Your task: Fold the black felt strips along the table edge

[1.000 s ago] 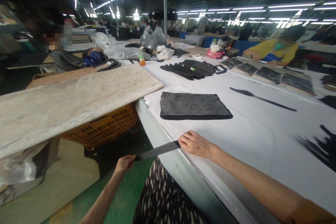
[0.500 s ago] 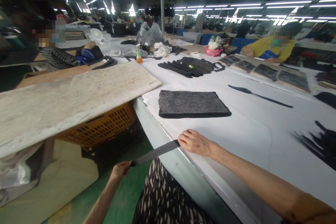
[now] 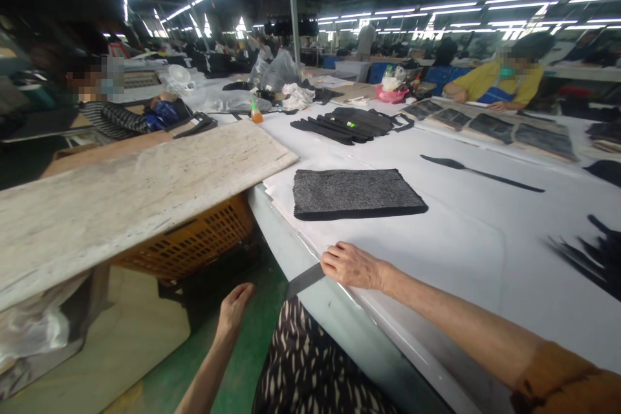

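Note:
My right hand [image 3: 353, 265] is at the near edge of the white-covered table [image 3: 446, 252], its fingers closed on one end of a dark fabric strip [image 3: 305, 279]. The strip slopes over the table edge, and its lower part drops toward my lap. Apart from the strip, my left hand [image 3: 235, 306] hovers over the green floor with its fingers pressed together and nothing visible in them. Just beyond my right hand lies a neat stack of grey ribbed fabric pieces [image 3: 359, 193] with a black front edge.
A worn pale board [image 3: 145, 174] juts in from the left, above a yellow plastic crate [image 3: 194, 239]. Black strips [image 3: 339, 124], a single tapered dark piece [image 3: 480, 173] and an orange-filled bottle [image 3: 256, 111] lie farther over. Two co-workers sit across, left and right.
My left hand has let go of the strip's far end and moved slightly right. The strip's free end has dropped. My right hand has shifted a little left, still holding the strip.

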`<action>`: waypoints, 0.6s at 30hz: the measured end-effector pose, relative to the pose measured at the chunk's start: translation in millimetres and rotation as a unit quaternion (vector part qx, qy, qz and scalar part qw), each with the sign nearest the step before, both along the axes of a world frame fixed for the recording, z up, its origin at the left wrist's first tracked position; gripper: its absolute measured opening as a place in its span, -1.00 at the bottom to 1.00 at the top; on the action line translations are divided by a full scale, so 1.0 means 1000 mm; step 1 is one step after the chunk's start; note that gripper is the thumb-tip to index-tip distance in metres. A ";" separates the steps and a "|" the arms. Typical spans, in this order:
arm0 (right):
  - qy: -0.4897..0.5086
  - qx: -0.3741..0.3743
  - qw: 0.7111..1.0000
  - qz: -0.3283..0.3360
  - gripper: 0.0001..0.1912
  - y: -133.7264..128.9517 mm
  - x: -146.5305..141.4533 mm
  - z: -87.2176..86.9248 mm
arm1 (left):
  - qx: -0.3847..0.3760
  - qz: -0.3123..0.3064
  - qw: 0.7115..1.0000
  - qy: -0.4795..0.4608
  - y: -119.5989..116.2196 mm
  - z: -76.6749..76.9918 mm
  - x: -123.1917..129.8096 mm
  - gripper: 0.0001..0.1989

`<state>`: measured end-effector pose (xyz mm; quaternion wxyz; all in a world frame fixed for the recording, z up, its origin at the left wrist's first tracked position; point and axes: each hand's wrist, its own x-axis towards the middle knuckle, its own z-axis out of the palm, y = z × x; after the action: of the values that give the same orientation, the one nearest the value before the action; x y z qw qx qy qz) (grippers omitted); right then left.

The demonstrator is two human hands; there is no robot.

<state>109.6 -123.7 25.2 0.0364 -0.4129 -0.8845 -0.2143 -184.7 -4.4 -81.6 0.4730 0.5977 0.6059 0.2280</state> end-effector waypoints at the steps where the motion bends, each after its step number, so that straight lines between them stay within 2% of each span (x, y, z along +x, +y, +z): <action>1: -0.001 0.001 1.000 0.001 -0.77 0.000 0.000 0.000 | 0.017 -0.027 0.999 -0.028 -0.001 0.016 0.017 -0.45; 4: -0.002 0.006 1.000 -0.002 -0.79 0.000 -0.002 0.002 | 0.048 -0.217 0.970 -0.102 -0.013 0.062 0.067 -0.57; 6: 0.000 0.003 1.000 -0.009 -0.80 0.000 -0.003 0.003 | 0.055 -0.279 0.953 -0.102 -0.023 0.082 0.092 -0.64; 7: 0.001 0.000 1.000 -0.011 -0.80 0.000 -0.003 0.003 | 0.048 -0.301 0.948 -0.094 -0.027 0.087 0.100 -0.67; 10: 0.015 0.004 1.000 -0.013 -0.81 0.000 -0.002 0.001 | 0.019 -0.324 0.942 -0.088 -0.031 0.089 0.108 -0.67; 18: 0.051 0.020 0.997 -0.059 -0.77 -0.015 0.020 -0.003 | -0.053 -0.311 0.940 -0.126 -0.025 0.079 0.107 -0.61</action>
<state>129.6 -138.3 22.6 0.0773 -0.4738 -0.8511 -0.2124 -77.3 -29.1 -2.5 0.6239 0.6969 0.3362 0.1101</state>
